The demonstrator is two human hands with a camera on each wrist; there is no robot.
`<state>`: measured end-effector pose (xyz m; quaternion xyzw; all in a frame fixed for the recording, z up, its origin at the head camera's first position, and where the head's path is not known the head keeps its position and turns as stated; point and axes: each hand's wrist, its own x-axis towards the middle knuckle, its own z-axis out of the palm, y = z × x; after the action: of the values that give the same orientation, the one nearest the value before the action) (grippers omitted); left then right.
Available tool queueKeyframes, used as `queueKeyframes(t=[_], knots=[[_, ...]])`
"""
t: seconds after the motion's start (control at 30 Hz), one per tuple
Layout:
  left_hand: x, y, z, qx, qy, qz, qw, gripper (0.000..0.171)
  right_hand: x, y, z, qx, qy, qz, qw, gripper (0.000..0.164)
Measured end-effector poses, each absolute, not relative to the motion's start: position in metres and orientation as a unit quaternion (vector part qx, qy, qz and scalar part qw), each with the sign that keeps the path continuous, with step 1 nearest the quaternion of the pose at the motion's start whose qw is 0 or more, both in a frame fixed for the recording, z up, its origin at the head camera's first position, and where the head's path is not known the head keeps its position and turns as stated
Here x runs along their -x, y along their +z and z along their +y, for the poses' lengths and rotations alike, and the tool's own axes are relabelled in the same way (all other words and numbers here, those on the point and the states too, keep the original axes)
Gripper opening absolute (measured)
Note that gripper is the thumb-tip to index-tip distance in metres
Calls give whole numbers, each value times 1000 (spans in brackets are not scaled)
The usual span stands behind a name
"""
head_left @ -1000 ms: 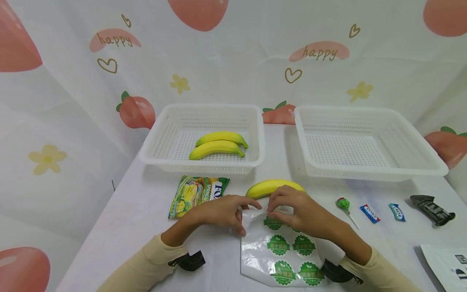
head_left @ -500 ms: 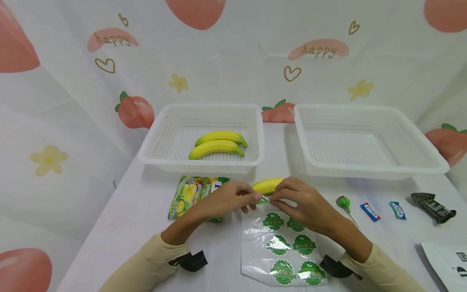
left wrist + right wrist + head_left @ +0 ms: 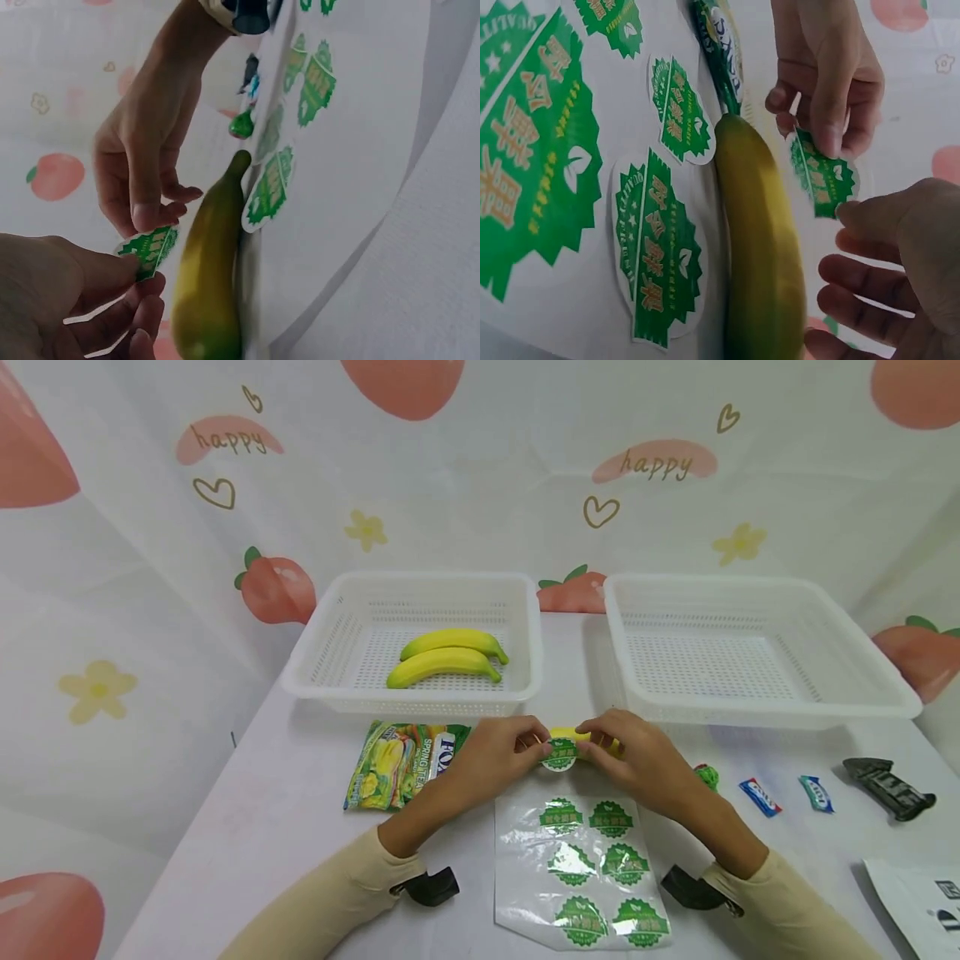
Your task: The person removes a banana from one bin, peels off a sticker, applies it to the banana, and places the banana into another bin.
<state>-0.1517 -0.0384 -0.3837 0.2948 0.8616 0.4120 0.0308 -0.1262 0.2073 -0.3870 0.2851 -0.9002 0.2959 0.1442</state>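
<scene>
A round green-and-white sticker (image 3: 560, 755) is stretched between my two hands, above a banana (image 3: 214, 262) lying on the table. My left hand (image 3: 491, 757) pinches its left edge between thumb and finger. On the opposite edge, my right hand (image 3: 637, 760) pinches it the same way. In the right wrist view the sticker (image 3: 821, 176) faces the camera, apart from the banana (image 3: 761, 247). Just in front lies the sticker sheet (image 3: 517, 885), with several green labels on it. In the head view the hands and sticker hide most of the banana.
A white basket (image 3: 412, 704) holding two bananas (image 3: 447, 664) stands back left; another white basket (image 3: 772, 713) stands back right. A snack bag (image 3: 397, 764) lies left. To the right are a lollipop (image 3: 707, 776), small wrapped candies (image 3: 761, 797), a black packet (image 3: 891, 788) and a white packet (image 3: 918, 902).
The sticker has come off the sheet, which stays on the table. Both hands have moved up and away from the sheet, carrying the sticker over the banana.
</scene>
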Motion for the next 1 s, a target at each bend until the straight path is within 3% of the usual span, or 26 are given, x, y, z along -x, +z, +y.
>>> queueKeyframes(t=[0.2, 0.33, 0.47, 0.67, 1.0], knots=[[156, -389, -26, -303, 390, 869, -15, 11, 131, -393, 212, -255, 333, -899, 126, 8], [155, -392, -22, -303, 396, 866, -34, 11, 132, -392, 212, -218, 354, -906, 84, 2], [151, -394, -21, -305, 373, 875, -47, 12, 132, -393, 211, -201, 356, -911, 59, 4], [147, -396, -21, -302, 309, 900, -50, 22, 133, -395, 207, -232, 323, -915, 59, 17], [147, -397, -20, -294, 273, 915, -43, 14, 132, -404, 199, -247, 290, -920, 97, 17]])
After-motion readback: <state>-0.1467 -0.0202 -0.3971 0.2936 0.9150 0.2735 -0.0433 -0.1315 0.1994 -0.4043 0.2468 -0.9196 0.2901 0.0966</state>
